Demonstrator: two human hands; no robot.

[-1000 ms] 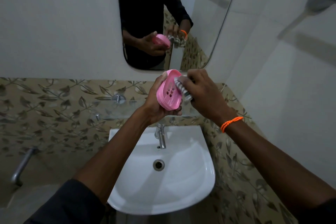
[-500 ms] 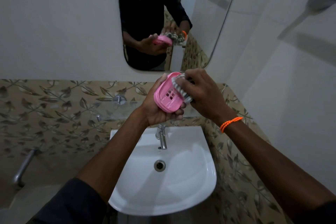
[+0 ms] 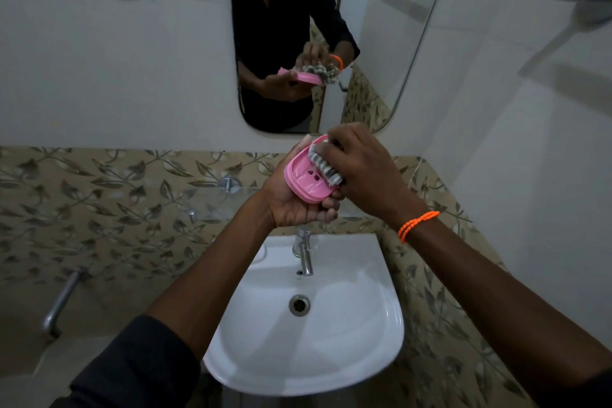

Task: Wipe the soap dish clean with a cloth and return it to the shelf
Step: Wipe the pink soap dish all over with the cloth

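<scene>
The soap dish (image 3: 306,179) is lying flatter than half a second ago, its hollow now tipping up toward the camera so the drain holes are showing, and the cloth (image 3: 323,166) is sitting further along its right rim. The left hand (image 3: 294,202) is cupping the pink dish from beneath, palm up, thumb resting along the far edge and fingers curling under the near end, clamped on it. The right hand (image 3: 362,169) is arching over from the right, knuckles up, fingers bunching the grey-and-white cloth and pressing it into the dish, closed on the cloth. Both forearms are reaching forward and meeting above the tap (image 3: 305,250) and the white basin (image 3: 374,341). An orange band (image 3: 418,224) is circling the right wrist. The mirror (image 3: 381,43) is reflecting the same grip.
</scene>
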